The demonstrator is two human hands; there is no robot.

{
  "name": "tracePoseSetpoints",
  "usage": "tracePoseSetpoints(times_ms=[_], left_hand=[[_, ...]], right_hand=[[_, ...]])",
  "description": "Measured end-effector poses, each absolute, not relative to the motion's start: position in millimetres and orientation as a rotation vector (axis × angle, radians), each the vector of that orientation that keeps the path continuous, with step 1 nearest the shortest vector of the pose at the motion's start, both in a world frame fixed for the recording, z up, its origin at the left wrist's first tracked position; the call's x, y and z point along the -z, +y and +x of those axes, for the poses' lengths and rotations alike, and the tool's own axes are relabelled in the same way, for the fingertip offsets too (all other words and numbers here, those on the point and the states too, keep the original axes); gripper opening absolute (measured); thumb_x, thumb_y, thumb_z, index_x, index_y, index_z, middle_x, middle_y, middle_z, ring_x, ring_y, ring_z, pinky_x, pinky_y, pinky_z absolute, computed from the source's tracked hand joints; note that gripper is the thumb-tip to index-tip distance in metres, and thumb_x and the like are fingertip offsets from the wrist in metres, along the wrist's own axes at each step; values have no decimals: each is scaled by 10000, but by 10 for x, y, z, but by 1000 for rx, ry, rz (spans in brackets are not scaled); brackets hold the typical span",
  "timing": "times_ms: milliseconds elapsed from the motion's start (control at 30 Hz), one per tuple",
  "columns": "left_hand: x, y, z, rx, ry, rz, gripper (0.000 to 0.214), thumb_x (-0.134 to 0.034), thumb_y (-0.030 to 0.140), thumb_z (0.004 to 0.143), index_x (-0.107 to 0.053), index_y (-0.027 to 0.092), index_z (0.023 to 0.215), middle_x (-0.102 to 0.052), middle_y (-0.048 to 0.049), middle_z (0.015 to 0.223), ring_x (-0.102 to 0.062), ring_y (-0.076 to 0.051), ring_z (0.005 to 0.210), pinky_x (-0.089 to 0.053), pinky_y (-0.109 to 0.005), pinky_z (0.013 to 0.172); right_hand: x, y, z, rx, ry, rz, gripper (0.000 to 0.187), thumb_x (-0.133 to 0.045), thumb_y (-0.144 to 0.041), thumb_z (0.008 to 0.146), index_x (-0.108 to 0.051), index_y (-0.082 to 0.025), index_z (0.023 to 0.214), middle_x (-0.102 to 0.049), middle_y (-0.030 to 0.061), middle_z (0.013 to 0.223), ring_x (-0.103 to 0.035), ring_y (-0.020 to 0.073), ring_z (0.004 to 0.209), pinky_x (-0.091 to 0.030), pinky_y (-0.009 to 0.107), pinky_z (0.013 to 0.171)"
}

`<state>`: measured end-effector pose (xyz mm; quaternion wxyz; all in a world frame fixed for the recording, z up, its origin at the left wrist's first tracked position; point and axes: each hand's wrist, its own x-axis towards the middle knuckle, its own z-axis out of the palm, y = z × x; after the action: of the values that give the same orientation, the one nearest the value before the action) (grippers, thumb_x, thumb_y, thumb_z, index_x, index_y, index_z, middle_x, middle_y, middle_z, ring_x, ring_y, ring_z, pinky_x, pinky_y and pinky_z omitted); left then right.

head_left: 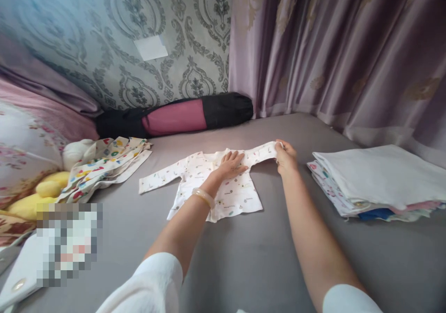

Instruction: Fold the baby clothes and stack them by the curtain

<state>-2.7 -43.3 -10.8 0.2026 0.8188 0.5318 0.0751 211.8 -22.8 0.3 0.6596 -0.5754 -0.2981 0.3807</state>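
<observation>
A small white baby shirt (195, 178) with a scattered print lies spread on the grey bed sheet (223, 266). Its left-side sleeve stretches out flat toward the left. My left hand (230, 164) rests on the upper right of the shirt, fingers spread, palm down; a pale bangle (204, 197) circles that wrist. The cuff of the other sleeve is pinched in my right hand (286, 157), which pulls the sleeve out to the right, slightly raised off the sheet.
At right sits a stack of folded cloths (379, 178). Patterned clothes (111, 164) lie at left beside a yellow plush toy (38, 196) and floral bedding (24, 136). A black and pink long bag (177, 115) lies along the wall. Curtains (334, 48) hang at right.
</observation>
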Motion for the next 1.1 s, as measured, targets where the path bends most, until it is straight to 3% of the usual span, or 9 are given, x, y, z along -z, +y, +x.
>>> tracePoseSetpoints(times_ms=[300, 533, 800, 967, 1100], left_hand=[[3, -311, -5, -97, 1522, 2285, 856, -532, 698, 799, -296, 279, 1506, -178, -150, 1619, -106, -460, 1462, -156, -636, 1123], [-199, -203, 60, -15, 1578, 2280, 905, -679, 688, 652, -424, 299, 1428, -381, -177, 1495, -285, -490, 1367, -257, -664, 1050], [-133, -166, 50, -62, 1572, 2268, 904, -755, 627, 601, -470, 280, 1386, -392, -160, 1491, -296, -471, 1372, -273, -617, 1077], [1, -239, -145, -342, 1480, 2219, 873, -781, 503, 644, -463, 198, 1397, -421, -184, 1473, -330, -403, 1391, -310, -511, 1117], [-8, -448, -408, -700, 1488, 1985, 730, -764, 405, 704, -516, 172, 1350, -488, -178, 1427, -474, -335, 1300, -404, -445, 1066]], right_hand=[[-312, -410, 1815, -1108, -864, -949, 411, -792, -428, 617, -651, -212, 937, -667, -39, 714, -595, 122, 625, -470, 232, 591], [-302, -445, 1586, -1259, -919, -927, 385, -797, -410, 636, -653, -222, 940, -683, -30, 750, -613, 128, 665, -487, 234, 621], [-256, -434, 1445, -1322, -865, -1000, 347, -781, -347, 671, -646, -218, 963, -671, -45, 707, -602, 112, 590, -467, 203, 535], [-287, -480, 1349, -1324, -781, -1075, 234, -727, -239, 712, -629, -209, 922, -680, -44, 724, -635, 121, 638, -485, 203, 549], [-256, -472, 1300, -1330, -733, -1129, 188, -721, -190, 714, -621, -202, 873, -665, -50, 690, -627, 113, 608, -490, 195, 542]])
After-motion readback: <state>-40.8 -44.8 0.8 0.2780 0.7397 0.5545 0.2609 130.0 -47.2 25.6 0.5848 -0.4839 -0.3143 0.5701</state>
